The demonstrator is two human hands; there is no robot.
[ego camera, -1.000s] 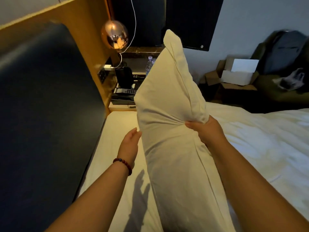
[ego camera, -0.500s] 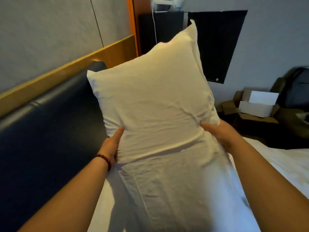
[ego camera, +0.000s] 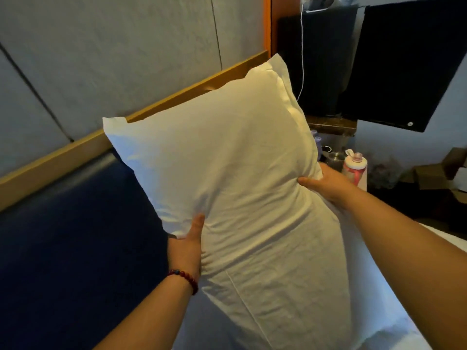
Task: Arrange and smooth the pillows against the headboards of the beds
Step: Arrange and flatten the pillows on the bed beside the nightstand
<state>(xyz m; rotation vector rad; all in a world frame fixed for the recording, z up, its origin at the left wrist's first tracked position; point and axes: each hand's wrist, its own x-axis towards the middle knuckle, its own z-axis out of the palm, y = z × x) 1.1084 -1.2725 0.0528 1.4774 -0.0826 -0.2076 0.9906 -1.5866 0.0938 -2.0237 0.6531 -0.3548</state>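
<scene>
The headboard (ego camera: 63, 223) is seen at nine o'clock. The grip of the left hand (ego camera: 187, 246) is closed on the upright central pillow (ego camera: 227, 173) at its seven o'clock edge, that of the right hand (ego camera: 326, 183) at three o'clock. The pillow is best lowered level and set flat against the headboard.

Both arms are held outstretched; the left hand (ego camera: 187, 246) is clasped on the left edge of the pillow (ego camera: 227, 160), the right hand (ego camera: 328, 184) on its right edge, thumbs pressed across its front.
</scene>
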